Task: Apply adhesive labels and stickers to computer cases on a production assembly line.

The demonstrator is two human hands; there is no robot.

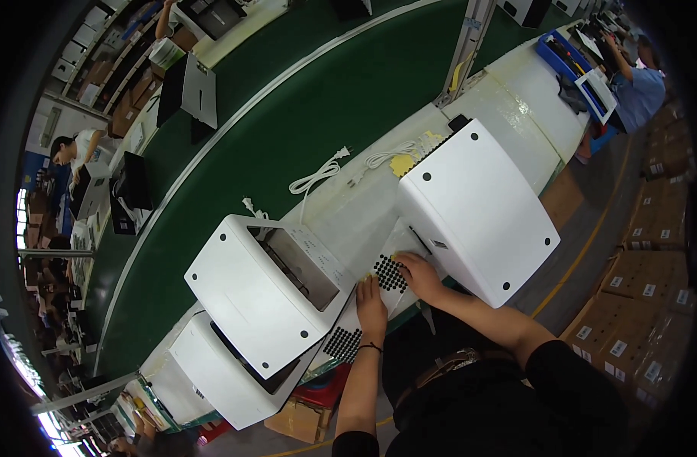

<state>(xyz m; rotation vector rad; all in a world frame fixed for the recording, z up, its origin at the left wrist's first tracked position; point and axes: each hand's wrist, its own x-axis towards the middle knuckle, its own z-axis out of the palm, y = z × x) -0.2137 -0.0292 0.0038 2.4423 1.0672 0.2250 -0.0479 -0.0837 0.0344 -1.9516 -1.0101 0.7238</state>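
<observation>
A sheet of small black round pads (391, 274) is lying just to the left of the large white housing (478, 209), which is showing 4 black dots, 1 near each corner. The right hand (422, 279) is curving its fingers over the sheet's edge nearest the housing; whether it is pinching a pad cannot be told. The left hand (372, 311) is reaching to the sheet's edge away from the housing, its fingers lying straight and close together; whether it is gripping the sheet is also unclear. Another dotted sheet (342, 344) is lying farther left of the housing, beyond the left hand. 2 more white units, a windowed one (249, 293) and a lower one (225, 381), are standing well left of the housing. Cartons (619, 327) are stacking up to its right.
</observation>
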